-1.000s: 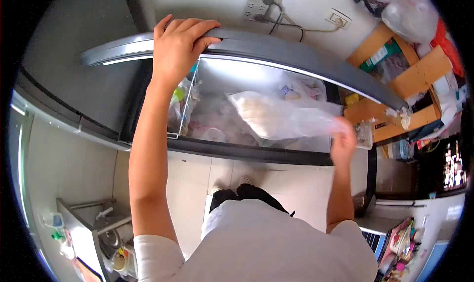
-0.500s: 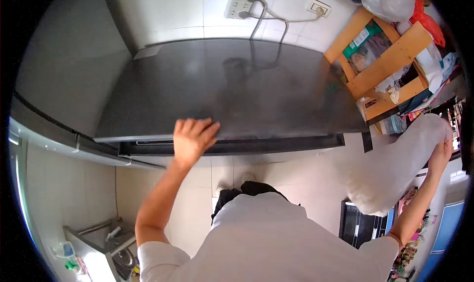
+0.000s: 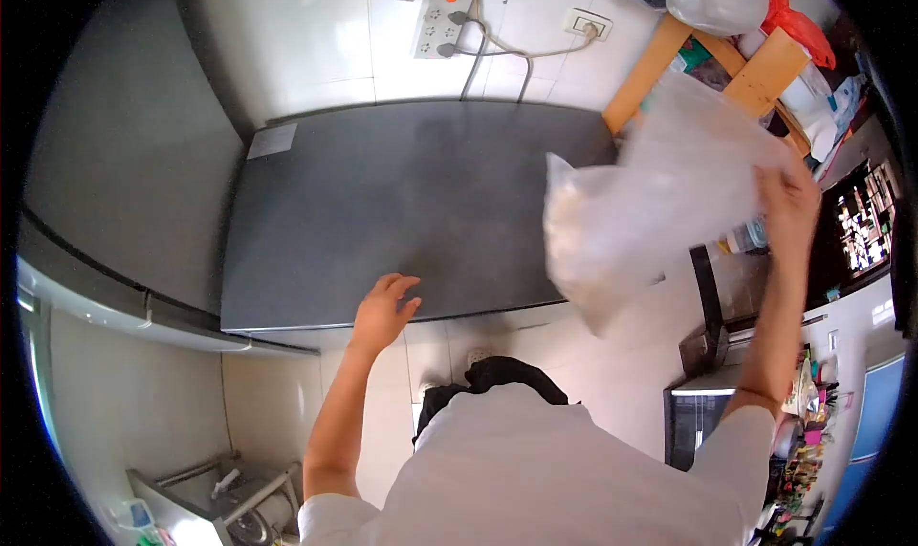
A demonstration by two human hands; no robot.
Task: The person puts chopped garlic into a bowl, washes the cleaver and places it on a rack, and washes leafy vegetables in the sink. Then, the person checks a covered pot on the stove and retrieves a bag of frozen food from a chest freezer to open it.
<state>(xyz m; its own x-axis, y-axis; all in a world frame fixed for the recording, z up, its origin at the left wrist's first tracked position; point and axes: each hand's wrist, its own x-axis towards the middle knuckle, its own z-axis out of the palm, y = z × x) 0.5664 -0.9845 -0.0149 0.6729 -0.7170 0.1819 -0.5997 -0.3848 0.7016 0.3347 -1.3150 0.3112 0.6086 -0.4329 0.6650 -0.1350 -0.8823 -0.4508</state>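
Note:
My right hand (image 3: 790, 200) grips the top of a translucent plastic bag (image 3: 660, 192). Something pale and lumpy fills its lower end, but its kind is unclear. The bag hangs tilted, blurred by motion, over the right end of a broad dark grey lid (image 3: 411, 211) on a low, chest-like unit. At the lid's front edge is my left hand (image 3: 384, 312), its fingers apart and holding nothing. Whether its fingertips touch the lid cannot be made out. The lid lies flat, with a white label (image 3: 273, 141) at its back left corner.
A power strip (image 3: 443, 23) with plugged cords and a wall socket (image 3: 587, 26) are on the tiled wall behind. To the right stands a wooden frame (image 3: 765, 73) stuffed with bags. A tall grey panel (image 3: 124, 144) borders the left side. A metal-framed stand (image 3: 239, 498) is at lower left.
The dark gap under the lid's front edge has closed. My left hand has come off the lid's top toward me. My right hand has swung the bag leftward and up, over the lid.

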